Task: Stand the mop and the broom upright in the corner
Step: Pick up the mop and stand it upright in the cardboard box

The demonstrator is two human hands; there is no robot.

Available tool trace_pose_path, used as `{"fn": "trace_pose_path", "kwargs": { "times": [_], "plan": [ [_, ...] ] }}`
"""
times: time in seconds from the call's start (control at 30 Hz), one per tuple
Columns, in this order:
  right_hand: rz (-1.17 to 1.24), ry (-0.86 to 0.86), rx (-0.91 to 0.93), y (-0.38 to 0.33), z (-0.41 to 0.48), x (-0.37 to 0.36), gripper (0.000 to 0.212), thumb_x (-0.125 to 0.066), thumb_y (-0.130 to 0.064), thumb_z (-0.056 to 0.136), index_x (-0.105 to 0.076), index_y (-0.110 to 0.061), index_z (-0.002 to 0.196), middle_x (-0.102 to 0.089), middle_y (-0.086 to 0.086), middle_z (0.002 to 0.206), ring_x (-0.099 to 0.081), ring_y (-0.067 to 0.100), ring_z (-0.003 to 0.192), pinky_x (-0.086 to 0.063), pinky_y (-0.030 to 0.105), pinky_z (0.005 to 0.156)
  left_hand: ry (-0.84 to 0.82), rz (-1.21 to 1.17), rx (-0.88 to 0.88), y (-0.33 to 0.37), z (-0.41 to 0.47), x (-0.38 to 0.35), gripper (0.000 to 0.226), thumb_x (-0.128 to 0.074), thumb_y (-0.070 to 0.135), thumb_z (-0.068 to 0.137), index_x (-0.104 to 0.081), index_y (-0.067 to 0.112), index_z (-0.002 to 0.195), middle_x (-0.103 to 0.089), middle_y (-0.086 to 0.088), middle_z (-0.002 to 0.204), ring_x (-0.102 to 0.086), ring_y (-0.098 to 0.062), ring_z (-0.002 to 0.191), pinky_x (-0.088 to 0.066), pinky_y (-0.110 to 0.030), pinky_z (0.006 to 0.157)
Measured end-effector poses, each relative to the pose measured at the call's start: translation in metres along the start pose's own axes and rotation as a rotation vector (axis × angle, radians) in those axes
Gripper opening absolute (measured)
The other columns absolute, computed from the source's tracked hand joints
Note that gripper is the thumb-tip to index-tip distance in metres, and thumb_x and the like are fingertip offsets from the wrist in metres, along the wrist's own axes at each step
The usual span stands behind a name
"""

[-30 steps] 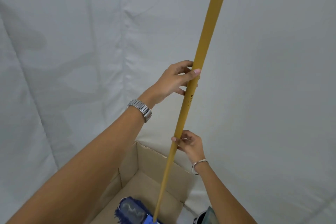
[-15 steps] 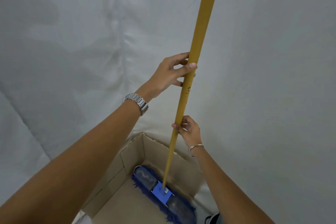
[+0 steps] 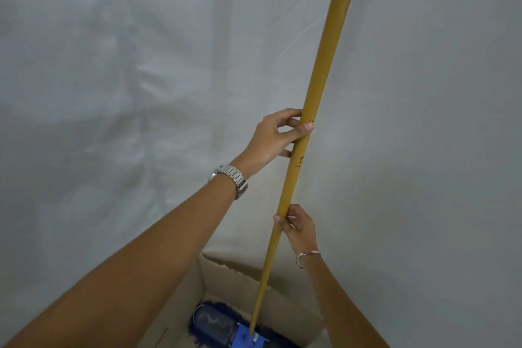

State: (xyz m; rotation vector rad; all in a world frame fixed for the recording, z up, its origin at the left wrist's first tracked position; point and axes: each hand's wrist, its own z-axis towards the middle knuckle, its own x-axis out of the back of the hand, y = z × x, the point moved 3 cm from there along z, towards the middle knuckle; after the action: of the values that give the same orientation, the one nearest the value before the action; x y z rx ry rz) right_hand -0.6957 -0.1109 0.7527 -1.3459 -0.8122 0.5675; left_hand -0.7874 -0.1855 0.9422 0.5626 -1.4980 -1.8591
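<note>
The mop point(image 3: 313, 110) is basically vertical rn. Its yellow pole runs from the top edge of the frame, right of centre, down to the bottom centre, leaning a bit so the top sits further right than the foot. The blue head point(image 3: 226, 330) is at the bottom centre of the frame, sitting inside an open cardboard box point(image 3: 223, 277), flat on the box floor afaict.

Both grips are clamped on the pole. The left hand point(image 3: 275, 135) is the upper one, mid frame, thumb across the front of the pole and fingers curled behind. The right hand point(image 3: 296, 224) is lower, just right of the pole, fingers pinched round it from behind. So the head lies straight down the pole from both grips, and the right hand is the nearer one to it.

Behind everything is a white sheet backdrop point(image 3: 113, 93) w/ a fold running down it near the centre, prob the corner, and the box sits right at its base.

My guess is the next bit hinges on that lean: tip the top of the pole back toward the fold so it rests there, then let go. No broom in view, so that half looks not done yet.
</note>
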Motion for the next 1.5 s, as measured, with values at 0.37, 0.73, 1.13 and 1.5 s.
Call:
{"fn": "trace_pose_path", "kwargs": {
  "times": [0.37, 0.73, 1.13, 1.5],
  "plan": [
    [-0.027, 0.203, -0.062, 0.013, 0.06, 0.006, 0.028, -0.074, -0.006, 0.07, -0.058, -0.026, 0.08, -0.067, 0.003, 0.077, -0.066, 0.018, 0.071, -0.059, 0.034, 0.07, 0.098, -0.124, 0.025, -0.043, 0.069, -0.009, 0.038, -0.074, 0.017, 0.077, -0.065, 0.008, 0.113, -0.069, -0.01, 0.106, -0.069, -0.02, 0.086, -0.062, -0.039, 0.063],
    [0.026, 0.237, -0.06, 0.019, 0.066, 0.004, 0.024, -0.076, -0.009, 0.069, -0.061, -0.022, 0.084, -0.068, -0.002, 0.076, -0.067, 0.021, 0.076, -0.057, 0.026, 0.067, 0.108, -0.124, -0.017, -0.054, 0.079, -0.005, 0.03, -0.076, 0.018, 0.075, -0.069, 0.013, 0.104, -0.071, -0.005, 0.101, -0.071, -0.019, 0.082, -0.062, -0.035, 0.064],
    [-0.133, 0.332, -0.021, 0.009, 0.012, 0.037, 0.025, -0.061, -0.024, 0.085, -0.057, -0.026, 0.109, -0.062, 0.003, 0.116, -0.06, 0.003, 0.087, -0.046, 0.013, 0.074, 0.081, 0.236, -0.111, -0.085, 0.018, 0.005, 0.057, -0.06, 0.035, 0.086, -0.041, 0.02, 0.138, -0.054, -0.004, 0.138, -0.049, -0.016, 0.126, -0.037, -0.025, 0.102],
    [-0.859, 0.444, 0.103, -0.051, -0.093, 0.147, 0.052, -0.034, -0.039, 0.094, -0.021, -0.023, 0.142, -0.02, 0.004, 0.155, -0.02, 0.022, 0.142, -0.019, 0.039, 0.114, 0.097, 0.967, -0.424, -0.044, -0.07, -0.07, 0.055, -0.031, 0.028, 0.099, -0.014, 0.008, 0.147, -0.016, -0.012, 0.157, -0.014, -0.025, 0.145, -0.007, -0.042, 0.119]
  ]
}}
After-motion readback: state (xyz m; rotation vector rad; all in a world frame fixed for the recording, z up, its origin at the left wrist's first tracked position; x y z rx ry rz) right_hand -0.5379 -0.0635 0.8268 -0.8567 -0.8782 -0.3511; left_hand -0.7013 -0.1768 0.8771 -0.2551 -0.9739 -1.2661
